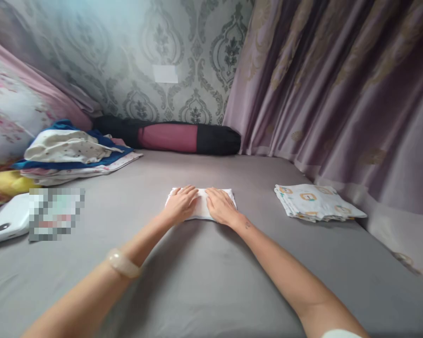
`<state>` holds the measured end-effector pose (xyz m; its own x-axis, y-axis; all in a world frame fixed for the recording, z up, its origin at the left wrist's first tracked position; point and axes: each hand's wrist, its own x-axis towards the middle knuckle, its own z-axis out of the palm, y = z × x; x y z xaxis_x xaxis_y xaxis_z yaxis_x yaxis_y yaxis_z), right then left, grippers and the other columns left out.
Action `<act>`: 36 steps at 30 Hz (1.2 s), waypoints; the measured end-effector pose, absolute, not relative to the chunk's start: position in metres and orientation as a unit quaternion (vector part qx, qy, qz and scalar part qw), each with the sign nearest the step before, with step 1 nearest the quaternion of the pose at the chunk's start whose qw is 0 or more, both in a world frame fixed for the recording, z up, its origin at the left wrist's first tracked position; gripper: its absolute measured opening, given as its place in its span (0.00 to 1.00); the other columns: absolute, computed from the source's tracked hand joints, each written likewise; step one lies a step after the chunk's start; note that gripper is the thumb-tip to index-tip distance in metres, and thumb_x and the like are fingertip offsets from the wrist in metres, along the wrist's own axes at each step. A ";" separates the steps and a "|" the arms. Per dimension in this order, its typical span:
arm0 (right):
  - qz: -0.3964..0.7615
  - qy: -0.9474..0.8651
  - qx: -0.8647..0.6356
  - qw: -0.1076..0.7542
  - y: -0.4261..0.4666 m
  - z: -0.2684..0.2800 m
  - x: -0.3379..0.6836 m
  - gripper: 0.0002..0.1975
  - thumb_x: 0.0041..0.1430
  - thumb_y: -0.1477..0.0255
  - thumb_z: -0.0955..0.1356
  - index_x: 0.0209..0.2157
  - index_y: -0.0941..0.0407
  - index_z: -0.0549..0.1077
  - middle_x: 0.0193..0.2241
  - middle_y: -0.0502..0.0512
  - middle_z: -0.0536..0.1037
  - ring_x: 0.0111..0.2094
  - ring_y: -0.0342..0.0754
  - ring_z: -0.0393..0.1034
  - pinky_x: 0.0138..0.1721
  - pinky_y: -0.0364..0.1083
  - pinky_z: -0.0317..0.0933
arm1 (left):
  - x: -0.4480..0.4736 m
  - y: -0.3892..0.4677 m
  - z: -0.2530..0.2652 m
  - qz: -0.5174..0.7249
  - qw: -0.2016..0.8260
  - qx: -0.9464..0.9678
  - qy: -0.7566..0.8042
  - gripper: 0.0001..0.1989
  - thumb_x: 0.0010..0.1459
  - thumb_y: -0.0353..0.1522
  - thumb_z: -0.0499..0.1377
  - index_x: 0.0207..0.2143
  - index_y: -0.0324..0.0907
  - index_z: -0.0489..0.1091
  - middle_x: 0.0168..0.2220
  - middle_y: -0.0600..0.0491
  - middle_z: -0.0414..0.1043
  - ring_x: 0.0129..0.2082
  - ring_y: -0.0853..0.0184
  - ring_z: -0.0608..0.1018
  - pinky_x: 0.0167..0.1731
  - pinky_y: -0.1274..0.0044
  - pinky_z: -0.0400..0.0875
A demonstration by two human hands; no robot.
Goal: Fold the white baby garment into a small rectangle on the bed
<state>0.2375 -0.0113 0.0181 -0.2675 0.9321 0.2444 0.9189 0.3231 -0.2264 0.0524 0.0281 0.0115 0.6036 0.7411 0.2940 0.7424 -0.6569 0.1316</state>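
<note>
A small folded white cloth (202,206) lies flat on the grey bed sheet (211,272), straight ahead of me. My left hand (183,203) rests palm down on its left part, fingers stretched out. On the right part lies my right hand (221,205), also flat with the fingers extended. Between the two hands a strip of the cloth shows; the rest is partly covered by them. To the right sits a folded stack of white printed cloth (317,203) with orange and teal patterns, apart from my hands.
A heap of clothes (74,148) lies at the far left, near a white device (10,218) and a blurred-out flat object (56,213). A black and maroon bolster-shaped bag (167,137) lies along the patterned wall. Purple curtains (303,94) hang down the right side.
</note>
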 end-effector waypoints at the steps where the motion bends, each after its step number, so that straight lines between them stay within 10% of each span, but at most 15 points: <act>1: 0.030 -0.796 -0.583 0.161 -0.007 0.014 0.231 0.23 0.66 0.72 0.55 0.60 0.63 0.62 0.61 0.62 0.63 0.62 0.50 0.54 0.62 0.49 0.42 | 0.059 0.030 0.007 -0.156 0.005 -0.894 -0.421 0.20 0.65 0.35 0.44 0.56 0.41 0.64 0.60 0.44 0.65 0.62 0.57 0.64 0.59 0.61 0.57; 7: 0.067 -0.783 -0.607 0.118 0.004 -0.006 0.217 0.28 0.66 0.70 0.52 0.65 0.67 0.52 0.66 0.62 0.52 0.67 0.51 0.41 0.65 0.53 0.33 | 0.070 0.035 -0.016 -0.132 -0.006 -0.885 -0.447 0.24 0.67 0.35 0.40 0.61 0.38 0.57 0.63 0.43 0.59 0.65 0.55 0.58 0.62 0.55 0.47; 36: 0.066 -0.738 -0.659 0.129 -0.009 -0.007 0.222 0.29 0.68 0.65 0.52 0.65 0.64 0.53 0.65 0.61 0.54 0.67 0.51 0.43 0.65 0.54 0.31 | 0.068 0.026 -0.020 -0.127 0.002 -0.856 -0.501 0.28 0.67 0.41 0.38 0.62 0.35 0.58 0.64 0.42 0.58 0.65 0.55 0.58 0.62 0.59 0.51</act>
<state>0.2221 -0.0094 -0.0068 -0.0983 0.9897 0.1044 0.9557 0.1232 -0.2674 0.0684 0.0260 -0.0204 0.4661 0.8572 0.2191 0.8583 -0.4982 0.1232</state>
